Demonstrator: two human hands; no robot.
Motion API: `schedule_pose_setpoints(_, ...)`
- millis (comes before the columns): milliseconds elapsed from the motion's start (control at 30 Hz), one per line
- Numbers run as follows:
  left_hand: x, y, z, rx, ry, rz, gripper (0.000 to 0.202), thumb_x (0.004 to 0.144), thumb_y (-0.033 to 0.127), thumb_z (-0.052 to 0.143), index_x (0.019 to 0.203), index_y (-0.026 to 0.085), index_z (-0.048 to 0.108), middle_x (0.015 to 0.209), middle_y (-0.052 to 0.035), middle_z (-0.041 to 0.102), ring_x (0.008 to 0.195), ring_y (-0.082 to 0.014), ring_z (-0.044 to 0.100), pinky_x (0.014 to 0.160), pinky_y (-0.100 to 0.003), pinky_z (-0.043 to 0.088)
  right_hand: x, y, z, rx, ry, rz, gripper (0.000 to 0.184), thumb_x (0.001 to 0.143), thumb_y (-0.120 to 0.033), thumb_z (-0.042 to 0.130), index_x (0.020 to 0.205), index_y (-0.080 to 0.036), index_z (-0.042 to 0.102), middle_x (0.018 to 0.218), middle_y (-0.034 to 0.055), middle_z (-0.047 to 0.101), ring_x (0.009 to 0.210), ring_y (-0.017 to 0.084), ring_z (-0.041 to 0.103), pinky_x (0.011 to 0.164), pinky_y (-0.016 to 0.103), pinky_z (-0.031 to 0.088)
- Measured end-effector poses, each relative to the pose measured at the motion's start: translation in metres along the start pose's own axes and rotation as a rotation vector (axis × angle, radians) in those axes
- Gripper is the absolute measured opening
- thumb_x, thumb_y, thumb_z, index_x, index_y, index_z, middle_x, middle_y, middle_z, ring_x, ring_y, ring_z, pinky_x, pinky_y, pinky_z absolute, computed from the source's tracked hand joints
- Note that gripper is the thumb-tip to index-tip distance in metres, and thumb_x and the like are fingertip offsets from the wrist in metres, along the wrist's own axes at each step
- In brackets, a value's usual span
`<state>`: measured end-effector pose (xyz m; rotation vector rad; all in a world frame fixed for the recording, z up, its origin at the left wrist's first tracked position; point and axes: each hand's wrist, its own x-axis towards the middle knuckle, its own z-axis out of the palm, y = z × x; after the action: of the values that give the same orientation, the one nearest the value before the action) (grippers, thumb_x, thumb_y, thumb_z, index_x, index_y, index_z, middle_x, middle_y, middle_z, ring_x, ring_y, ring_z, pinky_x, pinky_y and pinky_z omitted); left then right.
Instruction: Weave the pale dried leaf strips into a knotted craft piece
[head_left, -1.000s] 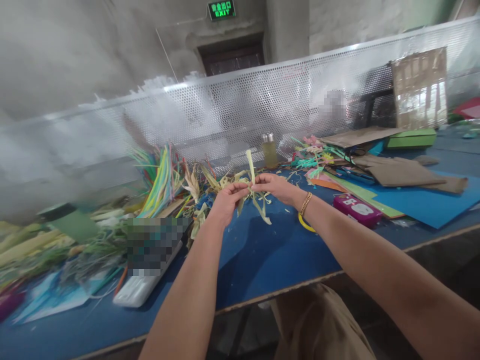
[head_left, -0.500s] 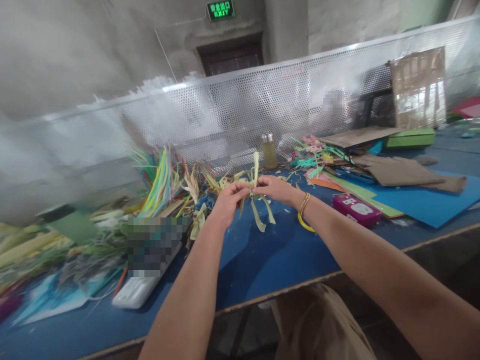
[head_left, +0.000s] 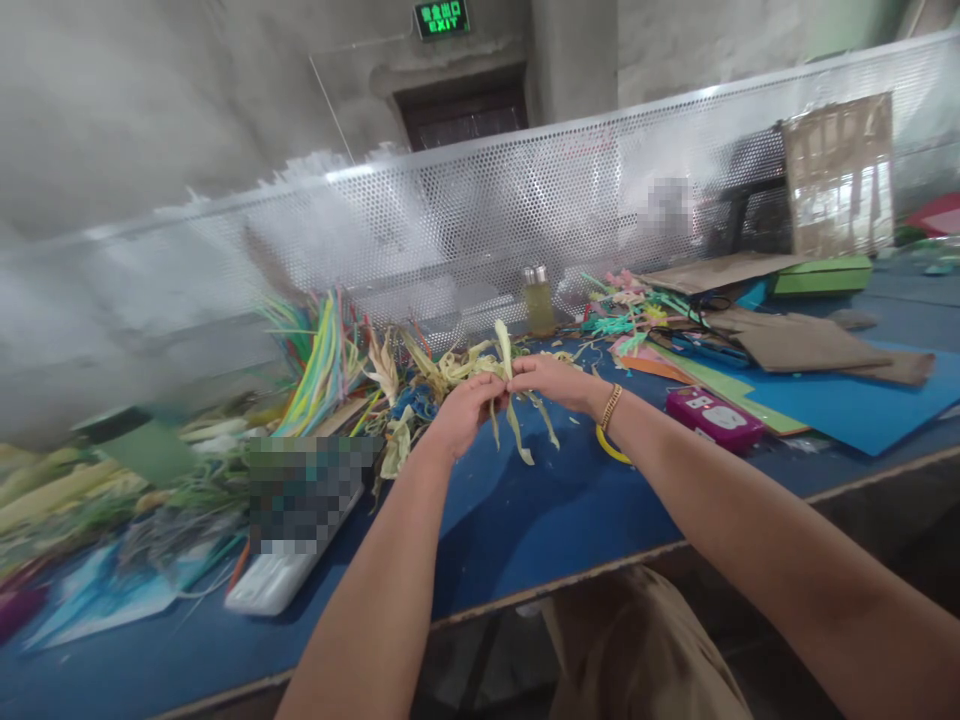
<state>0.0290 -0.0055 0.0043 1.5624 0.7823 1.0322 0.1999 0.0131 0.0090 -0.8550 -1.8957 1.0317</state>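
Pale yellow-green husk-like strips hang from between my two hands above the blue table. One strip stands upright above my fingers, and a few dangle below. My left hand is closed in a pinch on the strips from the left. From the right, my right hand pinches them at the same spot, its fingertips against those of the left. The exact grip point is covered by my fingers. A heap of dry husk strips lies just behind and left of my hands.
Left are a bundle of coloured stems, a green container and a pale device with a blurred-out top. To the right lie a yellow ring, a purple case and brown paper. A bottle stands by the perforated screen.
Both hands have drawn slightly closer together and dipped a little. The upright strip sits lower and leans left, and the dangling strips have shifted and spread.
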Motion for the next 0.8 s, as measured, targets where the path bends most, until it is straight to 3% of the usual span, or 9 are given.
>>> schedule_pose_setpoints(267, -0.002, 0.003, 0.008, -0.158, 0.021, -0.003, 0.013, 0.07, 0.018, 0.057, 0.059, 0.017, 0.051, 0.061, -0.0005, 0.049, 0.06, -0.0127, 0.045, 0.061, -0.028, 0.037, -0.001, 0.0, 0.0, 0.123, -0.04, 0.003, 0.009, 0.066, -0.024, 0.058, 0.06, -0.018, 0.054, 0.06, -0.0017, 0.05, 0.06, 0.012, 0.039, 0.059, 0.028, 0.031)
schedule_pose_setpoints(400, 0.0, 0.001, 0.008, -0.197, 0.015, 0.002, 0.012, 0.071, 0.02, 0.06, 0.061, 0.017, 0.053, 0.063, -0.0004, 0.05, 0.061, -0.0121, 0.047, 0.062, -0.027, 0.039, -0.001, -0.001, 0.0, 0.181, -0.037, -0.004, 0.009, 0.067, -0.022, 0.058, 0.059, -0.018, 0.056, 0.06, -0.001, 0.054, 0.061, 0.013, 0.044, 0.062, 0.028, 0.036)
schedule_pose_setpoints(500, 0.001, 0.0, 0.004, -0.156, 0.052, 0.021, 0.018, 0.074, 0.027, 0.063, 0.063, 0.017, 0.053, 0.064, -0.0003, 0.05, 0.061, -0.012, 0.047, 0.06, -0.026, 0.039, -0.001, -0.002, -0.001, 0.271, -0.049, -0.034, 0.007, 0.072, -0.023, 0.059, 0.069, -0.017, 0.062, 0.07, 0.001, 0.061, 0.07, 0.013, 0.052, 0.071, 0.029, 0.041)
schedule_pose_setpoints(667, 0.003, -0.001, -0.006, -0.227, 0.152, 0.045, 0.021, 0.073, 0.032, 0.07, 0.071, 0.018, 0.055, 0.068, 0.0008, 0.052, 0.062, -0.0124, 0.05, 0.06, -0.027, 0.04, -0.002, -0.001, -0.003, 0.263, 0.004, -0.08, 0.018, 0.072, -0.027, 0.069, 0.086, -0.017, 0.063, 0.086, 0.0023, 0.064, 0.081, 0.013, 0.056, 0.079, 0.028, 0.042)
schedule_pose_setpoints(800, 0.004, 0.0, -0.008, -0.235, 0.205, 0.056, 0.02, 0.072, 0.029, 0.07, 0.069, 0.018, 0.054, 0.066, 0.0011, 0.051, 0.061, -0.012, 0.049, 0.059, -0.026, 0.04, 0.0, 0.003, -0.003, 0.176, 0.089, -0.048, 0.022, 0.068, -0.027, 0.073, 0.084, -0.018, 0.062, 0.083, 0.0015, 0.062, 0.076, 0.012, 0.054, 0.075, 0.028, 0.043)
